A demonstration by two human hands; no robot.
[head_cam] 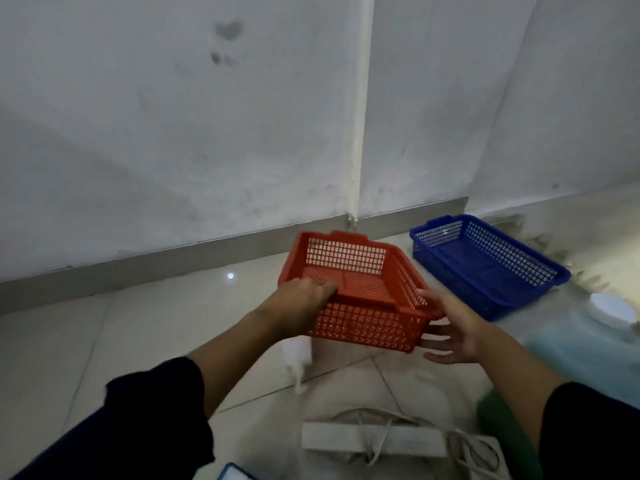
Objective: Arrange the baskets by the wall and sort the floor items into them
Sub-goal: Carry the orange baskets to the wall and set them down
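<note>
A red plastic mesh basket [363, 320] is held above the floor in the middle of the view, tilted toward me. My left hand [298, 306] grips its near left rim, fingers inside. Beside its right corner, my right hand [453, 334] has its fingers spread, touching or nearly touching the wall of the basket. A blue mesh basket [485, 268] stands empty on the floor by the wall corner, to the right. On the floor near me lie a white power strip [374, 441] with its coiled cable [474, 455] and a small white charger [296, 358].
The grey-white wall [173, 133] with a grey skirting [138, 268] runs behind the baskets. At the right lie a white round object [613, 310], a pale blue sheet [581, 358] and something green [502, 420]. A blue-edged item [235, 472] shows at the bottom edge.
</note>
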